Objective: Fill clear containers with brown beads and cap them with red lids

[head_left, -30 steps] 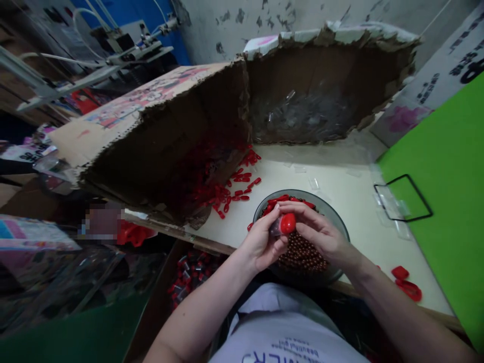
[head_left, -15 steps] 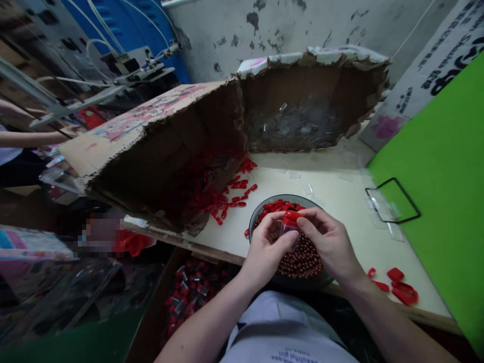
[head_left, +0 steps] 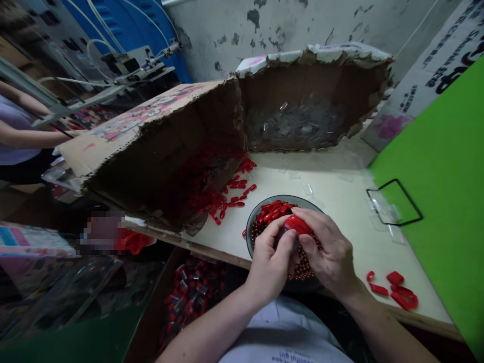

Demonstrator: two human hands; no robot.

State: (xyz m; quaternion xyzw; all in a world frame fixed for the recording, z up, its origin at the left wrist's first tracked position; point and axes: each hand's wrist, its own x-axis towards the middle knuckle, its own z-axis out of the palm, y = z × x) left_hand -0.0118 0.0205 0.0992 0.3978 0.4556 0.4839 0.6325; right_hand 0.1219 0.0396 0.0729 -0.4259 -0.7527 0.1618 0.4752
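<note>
My left hand (head_left: pixel 270 257) is closed around a small clear plastic case whose red cap (head_left: pixel 297 225) faces up and away from me. My right hand (head_left: pixel 329 249) closes on the red cap from the other side, its fingers over the top and thumb near the front. Most of the clear body is hidden by my fingers. Under both hands sits a round grey bowl (head_left: pixel 252 214) on the table. Brown beads (head_left: pixel 302 268) fill it, with a heap of red plastic pieces (head_left: pixel 270 210) on their far left side.
A torn cardboard box (head_left: pixel 162 131) spills red pieces (head_left: pixel 236 191) onto the white table (head_left: pixel 272 174). Another box (head_left: pixel 302 85) behind holds clear plastic parts. Red-capped cases (head_left: pixel 192 287) fill a carton below left. A green panel (head_left: pixel 434 166) stands right. A person (head_left: pixel 22 131) works far left.
My right hand has moved from pinching the cap's edge to wrapping over it. The cap now sits slightly lower and further right, tilted. The person at far left has shifted.
</note>
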